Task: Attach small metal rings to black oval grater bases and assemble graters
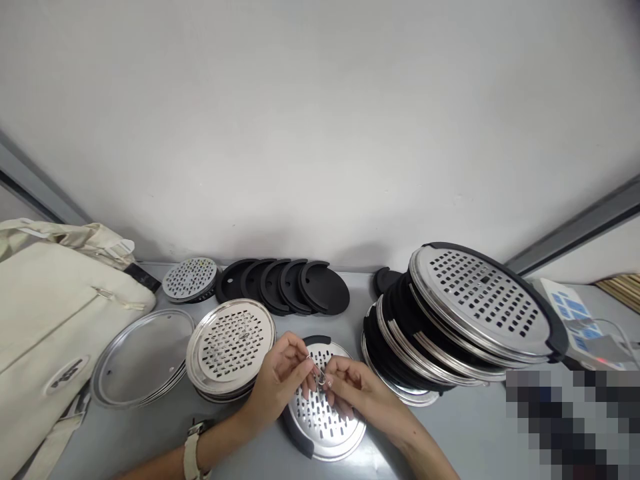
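My left hand [284, 375] and my right hand [356, 388] are closed fingertip to fingertip. Pinched between them is a small shiny metal ring-like piece [321, 379], too small to make out fully. Right below lies a round perforated metal grater plate [333, 437] with black edging at its top and lower left. The hands cover part of this plate. Just left of my left hand, a stack of round grater plates [231, 347] has a slotted metal one on top. To the right of my right hand, a tall leaning stack of plates with black edging [480, 293] rises.
Black discs [327, 290] overlap in a row along the wall. A smaller grater stack [190, 279] and plain metal discs [145, 357] sit at left, beside a cream bag [55, 320]. At far right is a white device with a cable [575, 313].
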Tool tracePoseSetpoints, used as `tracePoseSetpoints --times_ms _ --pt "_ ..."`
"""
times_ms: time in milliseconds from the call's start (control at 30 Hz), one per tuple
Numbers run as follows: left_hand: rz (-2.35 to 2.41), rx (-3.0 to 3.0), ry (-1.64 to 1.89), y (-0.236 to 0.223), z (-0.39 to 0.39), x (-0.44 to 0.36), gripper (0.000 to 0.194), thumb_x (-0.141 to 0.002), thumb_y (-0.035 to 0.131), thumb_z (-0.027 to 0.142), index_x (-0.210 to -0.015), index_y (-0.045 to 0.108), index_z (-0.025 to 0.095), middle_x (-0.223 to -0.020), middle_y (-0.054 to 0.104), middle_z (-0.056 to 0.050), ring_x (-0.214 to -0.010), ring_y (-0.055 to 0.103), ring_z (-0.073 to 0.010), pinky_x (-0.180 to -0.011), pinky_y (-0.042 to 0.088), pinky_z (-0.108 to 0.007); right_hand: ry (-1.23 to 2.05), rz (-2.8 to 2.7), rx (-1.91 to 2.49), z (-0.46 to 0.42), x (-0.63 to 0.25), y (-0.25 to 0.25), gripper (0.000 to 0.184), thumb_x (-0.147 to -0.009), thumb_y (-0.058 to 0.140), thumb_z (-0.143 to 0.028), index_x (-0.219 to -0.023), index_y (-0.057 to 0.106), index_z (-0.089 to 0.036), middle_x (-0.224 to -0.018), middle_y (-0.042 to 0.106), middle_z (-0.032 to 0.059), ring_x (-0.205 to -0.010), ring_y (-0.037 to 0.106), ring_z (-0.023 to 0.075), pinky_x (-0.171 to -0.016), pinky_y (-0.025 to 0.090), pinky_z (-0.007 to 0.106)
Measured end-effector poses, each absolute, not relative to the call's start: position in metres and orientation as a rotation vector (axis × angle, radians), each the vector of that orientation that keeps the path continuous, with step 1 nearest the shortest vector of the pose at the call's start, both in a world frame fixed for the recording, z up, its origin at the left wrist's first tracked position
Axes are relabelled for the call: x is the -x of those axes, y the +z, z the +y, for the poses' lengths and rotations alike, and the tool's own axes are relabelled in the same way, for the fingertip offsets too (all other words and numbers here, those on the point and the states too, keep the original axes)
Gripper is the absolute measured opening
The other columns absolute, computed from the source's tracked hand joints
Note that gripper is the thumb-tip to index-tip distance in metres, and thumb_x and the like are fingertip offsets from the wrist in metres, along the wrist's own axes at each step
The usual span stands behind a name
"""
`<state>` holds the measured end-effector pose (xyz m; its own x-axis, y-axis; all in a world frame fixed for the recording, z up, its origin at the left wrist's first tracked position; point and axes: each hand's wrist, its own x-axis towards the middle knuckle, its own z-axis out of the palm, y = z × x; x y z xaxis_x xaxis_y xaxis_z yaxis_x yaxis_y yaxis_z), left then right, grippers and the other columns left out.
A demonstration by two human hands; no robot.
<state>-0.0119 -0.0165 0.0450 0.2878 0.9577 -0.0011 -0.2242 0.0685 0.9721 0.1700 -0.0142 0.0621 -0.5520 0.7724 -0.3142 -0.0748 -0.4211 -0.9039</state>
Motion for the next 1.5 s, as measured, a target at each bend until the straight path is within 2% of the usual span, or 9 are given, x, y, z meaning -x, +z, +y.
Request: tracePoseSetpoints --times_ms 133,233,567,800,967,1067,1167,1300,1500 --pt "0.864 -1.143 1.059 0.047 -0.018 0.01 0.023 -0.088 0.059 0.037 -0.089 0.048 0.018 -0.066 0.056 0.003 -0.055 0.056 -0.0086 -0.05 0.045 -0.018 2.059 -1.34 0.963 -0.006 -0.174 0.067 0.036 -0.079 0.07 -0.047 -0.091 0.057 -0.016 -0.072 0.06 -0.0014 -0.055 0.051 0.0071 -0.051 0.039 0.019" --pt "0.882 -1.16 1.062 0.047 -0.017 0.009 0.023 -0.088 0.058 0.038 -0.09 0.049 0.017 -0.068 0.056 0.002 -0.058 0.057 -0.0095 -0.051 0.045 -0.019 2.062 -1.408 0.927 0.002 -0.173 0.069 0.034 -0.077 0.072 -0.045 -0.088 0.059 -0.015 -0.073 0.062 -0.0002 -0.06 0.053 0.0084 -0.053 0.041 0.02" --pt "0.861 -1.208 1.048 0.037 -0.021 0.011 0.017 -0.092 0.054 0.034 -0.094 0.049 0.018 -0.076 0.055 0.0 -0.066 0.056 -0.0095 -0.056 0.043 -0.019 2.095 -1.343 1.071 0.008 -0.175 0.061 0.03 -0.072 0.076 -0.037 -0.072 0.059 -0.013 -0.056 0.059 -0.0038 -0.042 0.046 0.0041 -0.042 0.033 0.017" --pt "0.864 -1.253 1.043 0.034 -0.022 0.011 0.014 -0.094 0.051 0.031 -0.094 0.049 0.017 -0.076 0.054 0.0 -0.068 0.055 -0.0098 -0.06 0.044 -0.02 2.212 -1.109 1.159 0.006 -0.178 0.055 0.019 -0.072 0.068 -0.024 -0.062 0.055 -0.014 -0.046 0.055 -0.0048 -0.029 0.038 0.0033 -0.029 0.025 0.016" --pt "0.88 -1.242 1.024 0.033 -0.023 0.011 0.013 -0.094 0.051 0.031 -0.095 0.049 0.018 -0.076 0.054 0.0 -0.068 0.055 -0.0095 -0.059 0.043 -0.019 2.203 -1.22 1.108 0.005 -0.179 0.057 0.027 -0.075 0.071 -0.034 -0.069 0.054 -0.014 -0.049 0.057 -0.0046 -0.032 0.047 0.0053 -0.03 0.031 0.014" --pt "0.898 -1.237 1.004 0.033 -0.023 0.012 0.014 -0.093 0.052 0.031 -0.095 0.05 0.018 -0.076 0.054 0.0 -0.067 0.055 -0.0095 -0.057 0.043 -0.019 2.167 -1.315 1.026 0.003 -0.178 0.056 0.034 -0.076 0.072 -0.043 -0.083 0.055 -0.015 -0.057 0.061 -0.004 -0.037 0.053 0.0071 -0.035 0.038 0.016" --pt "0.898 -1.252 0.986 0.034 -0.023 0.012 0.014 -0.093 0.052 0.032 -0.095 0.05 0.018 -0.075 0.054 0.0 -0.065 0.055 -0.0093 -0.056 0.042 -0.019 2.108 -1.356 1.011 0.003 -0.177 0.052 0.034 -0.076 0.073 -0.043 -0.084 0.055 -0.015 -0.059 0.061 -0.0039 -0.041 0.055 0.0073 -0.039 0.04 0.016" --pt "0.897 -1.264 0.978 0.034 -0.023 0.012 0.014 -0.094 0.051 0.032 -0.095 0.05 0.018 -0.076 0.055 0.0 -0.067 0.055 -0.0094 -0.057 0.042 -0.019 2.106 -1.348 1.075 0.003 -0.178 0.054 0.034 -0.075 0.073 -0.042 -0.07 0.053 -0.015 -0.053 0.058 -0.0044 -0.039 0.051 0.0057 -0.037 0.035 0.015" --pt "0.898 -1.299 0.992 0.034 -0.022 0.013 0.012 -0.093 0.052 0.029 -0.093 0.05 0.018 -0.075 0.055 0.001 -0.067 0.055 -0.0084 -0.061 0.043 -0.019 2.152 -1.244 1.13 0.003 -0.18 0.056 0.027 -0.078 0.066 -0.032 -0.062 0.051 -0.015 -0.047 0.055 -0.0051 -0.032 0.045 0.0039 -0.031 0.023 0.014"
